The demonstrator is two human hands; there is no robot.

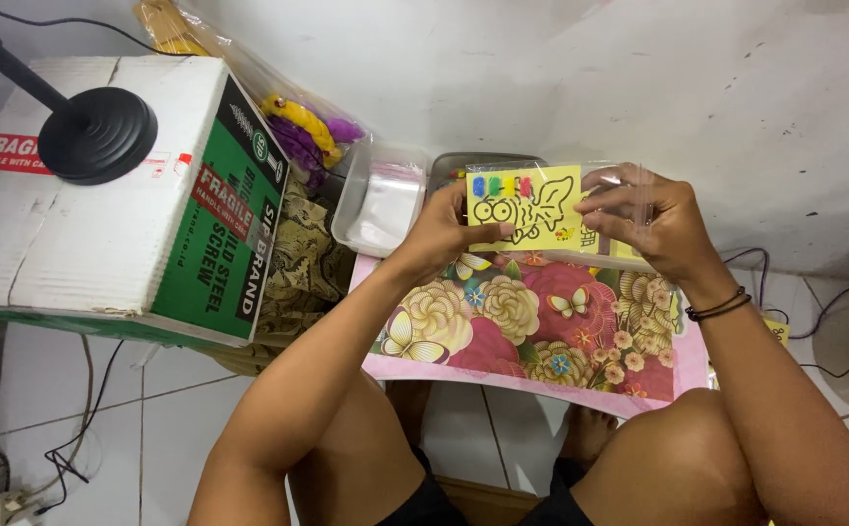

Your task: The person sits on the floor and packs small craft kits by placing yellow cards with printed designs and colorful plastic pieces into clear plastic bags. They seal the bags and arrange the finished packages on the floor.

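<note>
Head view: both hands meet above a low counter (532, 365) covered by a flowered pink cloth, and between them is a yellow card (525, 207) printed with a cartoon figure and a row of small coloured dots along its top edge. The left hand (441, 234) has its grip closed on the card's left edge, thumb over the front near the lower corner. The right hand (653, 219) is closed on a clear plastic sleeve (629, 200) at the card's right side; whether the card sits partly inside that sleeve or only against it I cannot tell, since the film glares.

Taking the card as the landmark: just behind it, against the wall, stand two shallow trays, a clear tray (383, 206) to its left holding a stack of empty clear bags, and a grey tray (463, 164) directly behind. Well to the left of the card sits a cardboard box (113, 195) with a black round stand base (96, 134) on top. Between the box and the card lie a bag of purple and yellow items (308, 131) and a patterned brown cloth (303, 258).

As a judgement, the work looks like sleeving the card. Done well, the right fingers should pull the sleeve mouth wide and keep it flat, while the left hand keeps the card square to the opening and feeds one corner first, so that the film does not crease or catch.
</note>
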